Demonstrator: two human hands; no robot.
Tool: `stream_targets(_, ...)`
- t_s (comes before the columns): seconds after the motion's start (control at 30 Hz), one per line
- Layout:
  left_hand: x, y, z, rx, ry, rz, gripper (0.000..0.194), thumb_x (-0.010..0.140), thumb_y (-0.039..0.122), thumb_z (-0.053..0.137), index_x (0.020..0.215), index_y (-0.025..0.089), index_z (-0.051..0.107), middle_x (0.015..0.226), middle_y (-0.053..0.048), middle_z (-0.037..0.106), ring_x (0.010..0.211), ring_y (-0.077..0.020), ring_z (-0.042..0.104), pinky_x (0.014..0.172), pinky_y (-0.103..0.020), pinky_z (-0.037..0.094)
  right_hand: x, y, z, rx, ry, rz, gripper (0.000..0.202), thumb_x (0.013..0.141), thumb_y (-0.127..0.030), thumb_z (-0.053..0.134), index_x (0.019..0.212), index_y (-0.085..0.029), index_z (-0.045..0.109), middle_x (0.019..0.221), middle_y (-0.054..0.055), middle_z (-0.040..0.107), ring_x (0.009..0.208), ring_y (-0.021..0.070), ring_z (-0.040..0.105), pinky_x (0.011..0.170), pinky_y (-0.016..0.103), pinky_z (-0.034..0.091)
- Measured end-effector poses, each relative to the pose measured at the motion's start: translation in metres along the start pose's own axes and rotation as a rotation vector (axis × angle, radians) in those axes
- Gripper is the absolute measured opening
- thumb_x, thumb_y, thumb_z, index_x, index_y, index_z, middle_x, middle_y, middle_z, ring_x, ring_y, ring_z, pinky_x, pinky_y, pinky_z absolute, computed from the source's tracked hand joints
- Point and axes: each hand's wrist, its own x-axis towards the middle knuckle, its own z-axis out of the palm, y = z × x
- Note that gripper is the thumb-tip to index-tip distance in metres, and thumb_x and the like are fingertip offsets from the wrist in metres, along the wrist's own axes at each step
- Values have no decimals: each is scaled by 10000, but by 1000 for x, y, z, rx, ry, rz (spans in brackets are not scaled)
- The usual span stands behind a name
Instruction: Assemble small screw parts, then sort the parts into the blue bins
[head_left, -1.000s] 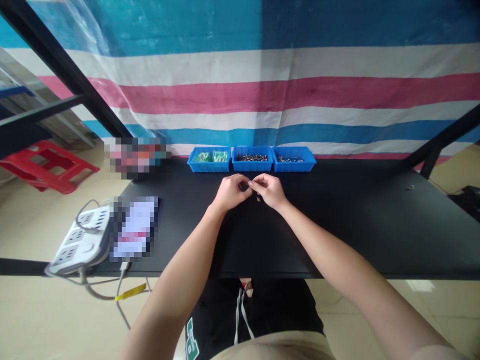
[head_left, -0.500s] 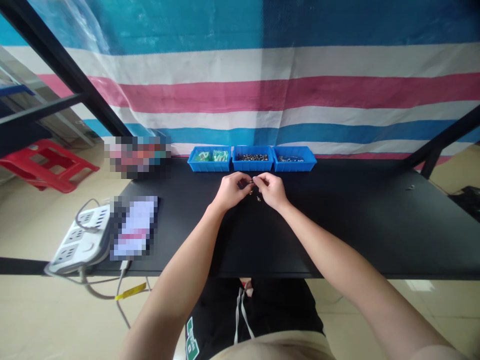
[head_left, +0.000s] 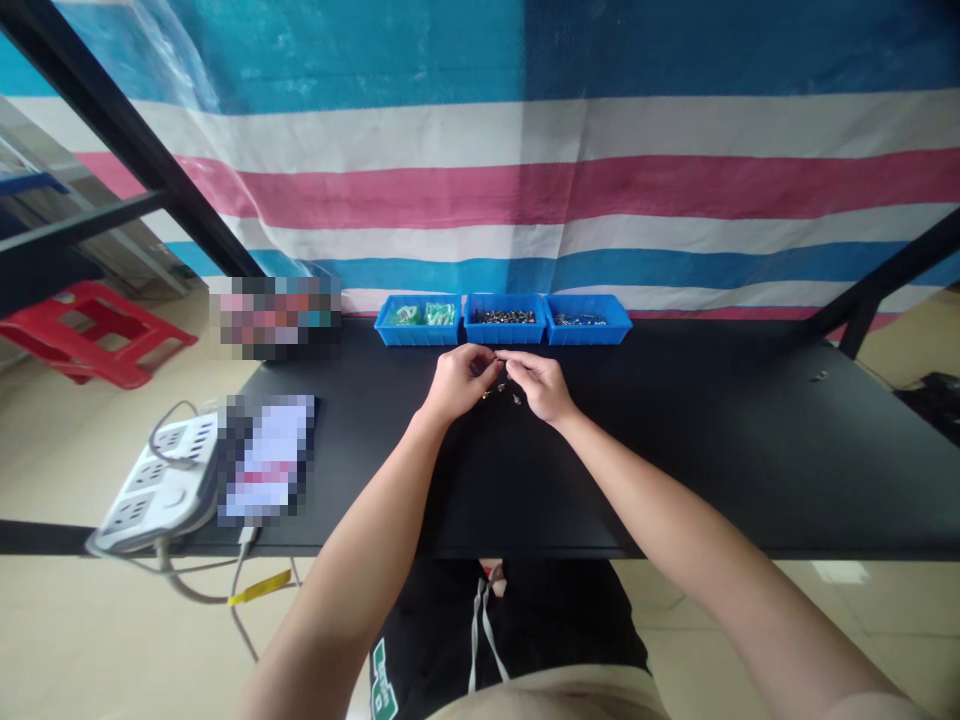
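1. Left hand (head_left: 455,383) and right hand (head_left: 541,386) meet over the black table (head_left: 712,450), just in front of the middle blue bin (head_left: 504,318).
2. Fingers of both hands are curled in, tips pinched together around small metal parts (head_left: 501,384) between the two hands. The parts are too small to tell what they are or which hand has the actual grip.
3. A few more loose small parts lie on the table under and between the fingertips, touching or just beside them.
4. Three blue bins sit in a row at the far table edge, touching side by side: left bin (head_left: 417,318) has green pieces, the middle one dark metal hardware, right bin (head_left: 587,318) thinner metal bits.
5. White power strip (head_left: 161,488) hangs over the near-left table corner, cable trailing down with a yellow tag (head_left: 261,587); any writing on the tag is unreadable.
6. Two blurred-out patches left of the bins and beside the strip: nothing legible.
7. Only readable-ish mark is a green-and-white print on the black shorts (head_left: 525,620) at the bottom, too cropped to read.
8. Red stool (head_left: 97,330) on the floor at far left; striped tarp (head_left: 525,180) behind the table.
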Motion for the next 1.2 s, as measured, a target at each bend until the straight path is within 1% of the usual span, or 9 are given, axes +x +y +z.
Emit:
stream_targets(0.17, 0, -2, 0, 8, -14, -3, 142, 809, 316, 643, 800, 176, 660, 744, -16, 687, 632, -131, 596, 629, -259, 490, 1, -1, 0, 10, 9, -26, 422, 858, -578, 556, 1022, -242, 750, 1088, 63, 721, 949, 240, 668, 764, 363, 538)
stream_targets(0.27, 1, -2, -1, 24, -15, -10, 143, 801, 320, 650, 821, 179, 653, 762, -18, 687, 642, -133, 595, 640, -261, 492, 2, -2, 0, -33, 19, -58, 399, 885, -555, 526, 1005, -252, 757, 1098, 59, 724, 1039, 247, 651, 888, 397, 512)
stream_targets(0.47, 3, -4, -2, 33, 99, -38, 125, 815, 306, 625, 853, 188, 638, 780, -14, 681, 658, -139, 597, 672, -273, 496, 8, -5, -3, -272, 54, -144, 385, 934, -427, 436, 1116, -251, 726, 1168, 47, 710, 1104, 240, 601, 1000, 428, 449)
stream_targets(0.57, 4, -6, -3, 59, 117, -59, 105, 820, 285, 609, 843, 186, 635, 764, -11, 674, 663, -143, 595, 684, -276, 490, 14, -2, -7, -421, 70, -181, 398, 871, -323, 473, 1192, -238, 692, 1218, 30, 689, 1118, 243, 572, 1027, 433, 432)
stream_targets(0.63, 4, -7, -3, 80, 115, -74, 90, 817, 268, 604, 829, 184, 633, 756, -12, 669, 663, -146, 592, 682, -278, 483, 21, 1, -11, -508, 88, -213, 467, 801, -260, 500, 1232, -204, 669, 1237, 37, 680, 1125, 249, 560, 1042, 428, 422)
stream_targets(0.73, 4, -10, -4, 100, 114, -86, 71, 807, 246, 602, 812, 182, 634, 748, -15, 664, 652, -150, 586, 668, -282, 472, 34, 3, -15, -617, 82, -243, 540, 744, -221, 507, 1262, -162, 647, 1265, 54, 663, 1136, 259, 548, 1047, 429, 410)
stream_targets(0.83, 5, -13, -4, 111, 119, -84, 65, 798, 240, 602, 808, 186, 636, 736, -13, 662, 640, -151, 582, 655, -283, 466, 51, -1, -16, -744, 25, -241, 540, 759, -237, 508, 1278, -157, 635, 1299, 52, 642, 1153, 277, 523, 1047, 454, 386)
stream_targets(0.97, 4, -16, -3, 122, 108, -77, 66, 793, 233, 598, 807, 186, 642, 733, -13, 663, 659, -154, 591, 667, -280, 469, 77, -14, -9, -937, -91, -202, 505, 811, -272, 499, 1282, -145, 631, 1317, 61, 630, 1174, 306, 479, 1029, 484, 357)
stream_targets(1.2, 4, -15, -4, 133, 79, -83, 62, 796, 216, 586, 772, 188, 636, 727, -15, 658, 667, -158, 595, 665, -280, 466, 117, -22, 9, -1097, -344, -10, 462, 917, -343, 426, 1309, -189, 616, 1288, 99, 643, 1241, 347, 480, 1024, 495, 349)
